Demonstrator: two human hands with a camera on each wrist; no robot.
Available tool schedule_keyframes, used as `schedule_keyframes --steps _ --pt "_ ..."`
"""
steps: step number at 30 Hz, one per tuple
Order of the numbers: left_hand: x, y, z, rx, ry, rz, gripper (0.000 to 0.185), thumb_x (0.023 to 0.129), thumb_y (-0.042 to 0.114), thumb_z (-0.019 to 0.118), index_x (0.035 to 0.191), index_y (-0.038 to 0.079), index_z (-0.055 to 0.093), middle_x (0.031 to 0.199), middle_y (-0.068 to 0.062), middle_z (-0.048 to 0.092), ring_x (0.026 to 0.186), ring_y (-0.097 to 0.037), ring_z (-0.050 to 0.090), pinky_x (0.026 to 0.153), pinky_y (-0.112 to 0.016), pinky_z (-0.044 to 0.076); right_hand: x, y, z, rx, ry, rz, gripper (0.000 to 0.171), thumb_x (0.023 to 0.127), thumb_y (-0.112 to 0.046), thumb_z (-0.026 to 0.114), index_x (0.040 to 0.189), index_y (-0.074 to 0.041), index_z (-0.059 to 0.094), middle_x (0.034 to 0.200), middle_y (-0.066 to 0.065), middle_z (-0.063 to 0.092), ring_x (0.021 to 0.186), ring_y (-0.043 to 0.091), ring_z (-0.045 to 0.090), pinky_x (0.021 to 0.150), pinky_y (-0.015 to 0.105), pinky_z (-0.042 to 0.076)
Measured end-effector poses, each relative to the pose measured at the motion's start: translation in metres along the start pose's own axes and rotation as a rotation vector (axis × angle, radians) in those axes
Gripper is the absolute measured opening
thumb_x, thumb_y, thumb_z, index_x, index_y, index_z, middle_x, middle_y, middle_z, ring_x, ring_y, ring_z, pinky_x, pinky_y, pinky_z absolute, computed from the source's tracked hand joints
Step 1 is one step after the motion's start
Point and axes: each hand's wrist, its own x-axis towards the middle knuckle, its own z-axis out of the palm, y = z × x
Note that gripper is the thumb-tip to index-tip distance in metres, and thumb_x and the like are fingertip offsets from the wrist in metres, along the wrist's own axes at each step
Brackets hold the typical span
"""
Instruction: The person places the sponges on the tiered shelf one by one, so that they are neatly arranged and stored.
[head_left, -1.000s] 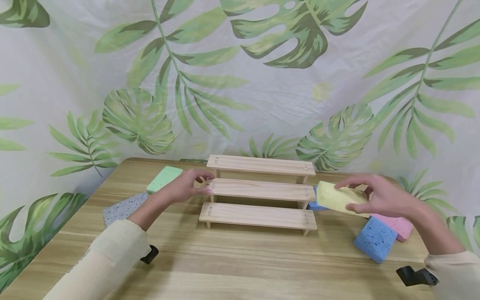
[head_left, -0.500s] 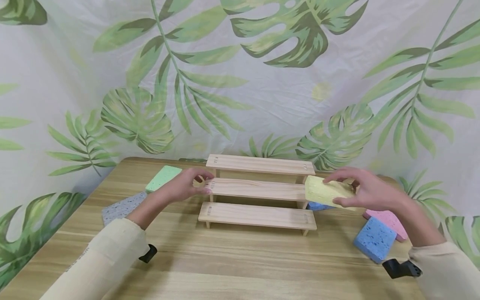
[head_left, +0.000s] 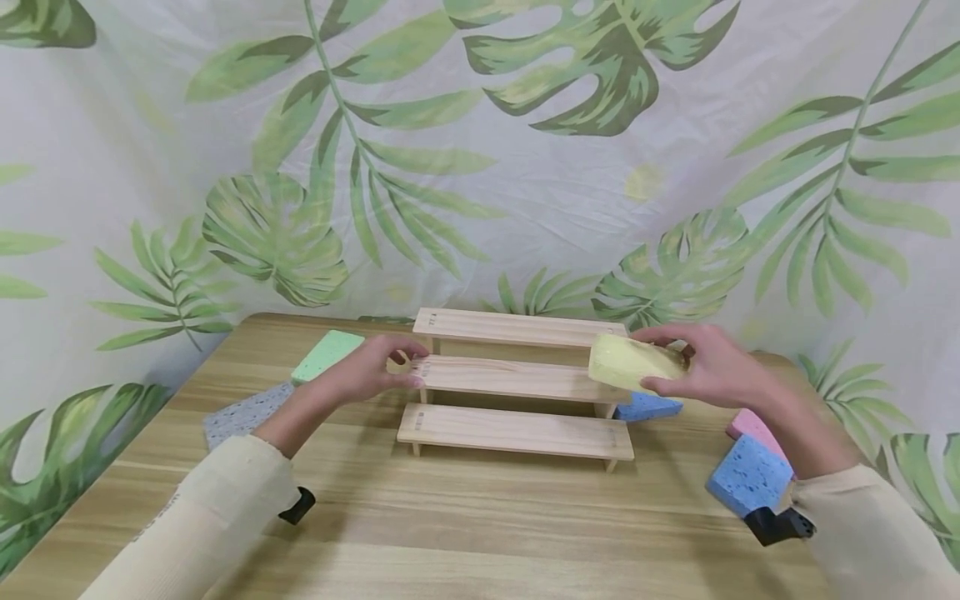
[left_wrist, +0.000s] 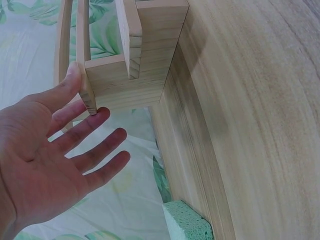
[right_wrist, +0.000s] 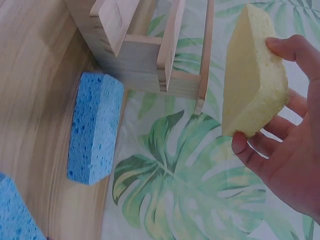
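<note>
One stepped wooden rack [head_left: 517, 377], three tiers of pale grained board, stands at the centre of the head view. My left hand [head_left: 375, 367] pinches the left end of its middle tier between thumb and nearer fingers; the outer fingers are spread. My right hand [head_left: 708, 367], right of centre, pinches a yellow sponge [head_left: 628, 364], a fine-pored slab, between thumb and fingers; it is held in the air, apart from the rack, and obscures the middle tier's right end. A coarse-pored blue sponge [right_wrist: 95, 130] lies on the wood-grain tabletop [head_left: 487, 525] beside the rack's right side. At lower right, a second blue sponge [head_left: 748, 473] overlaps a pink sponge [head_left: 753, 427], partly covered by my right forearm [head_left: 806, 421]. Left of centre, a green sponge [head_left: 327, 355] lies near a speckled grey sponge [head_left: 242, 412]. Leaf-print cloth [head_left: 555, 225] hangs behind.
</note>
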Motion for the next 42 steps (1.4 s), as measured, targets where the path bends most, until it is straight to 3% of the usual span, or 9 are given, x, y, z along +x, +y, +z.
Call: schedule_keyframes --steps 9,15,19,28,42 --pt "0.002 -0.001 0.0 0.009 0.001 -0.002 0.043 0.095 0.013 0.077 0.131 -0.006 0.065 0.13 -0.023 0.066 0.117 -0.043 0.06 0.1 -0.06 0.05 0.017 -0.004 0.008 0.009 0.012 0.019 0.047 0.083 -0.021 0.085 0.127 -0.007 0.073 0.121 0.013 0.073 0.103 0.028 0.065 0.069 0.031 0.052" --pt "0.003 0.0 -0.001 0.014 -0.002 -0.011 0.043 0.094 0.012 0.078 0.131 -0.006 0.065 0.13 -0.022 0.066 0.117 -0.043 0.059 0.101 -0.06 0.05 0.027 -0.005 0.013 0.047 -0.003 0.012 0.052 0.085 -0.02 0.083 0.133 -0.007 0.069 0.132 0.017 0.068 0.111 0.039 0.067 0.077 0.041 0.057" --pt "0.003 0.001 -0.002 0.016 0.001 -0.01 0.042 0.094 0.012 0.078 0.13 -0.006 0.066 0.13 -0.023 0.066 0.117 -0.044 0.06 0.1 -0.06 0.05 0.032 -0.007 0.016 0.067 -0.015 0.018 0.055 0.087 -0.02 0.083 0.138 -0.008 0.065 0.138 0.02 0.064 0.115 0.046 0.065 0.074 0.04 0.057" --pt "0.003 0.002 -0.002 0.029 -0.003 -0.001 0.042 0.095 0.015 0.078 0.13 -0.006 0.066 0.128 -0.022 0.066 0.115 -0.042 0.06 0.098 -0.059 0.051 0.048 -0.011 0.024 0.037 -0.019 0.043 0.052 0.088 -0.022 0.081 0.136 -0.007 0.067 0.132 0.023 0.066 0.09 0.028 0.064 0.064 0.032 0.051" --pt "0.002 0.0 0.0 0.035 0.0 0.003 0.042 0.094 0.013 0.078 0.128 -0.007 0.066 0.126 -0.022 0.067 0.114 -0.041 0.061 0.098 -0.058 0.051 0.064 -0.016 0.031 0.075 -0.011 0.062 0.048 0.089 -0.022 0.081 0.132 -0.005 0.069 0.117 0.023 0.07 0.082 0.025 0.063 0.062 0.033 0.052"
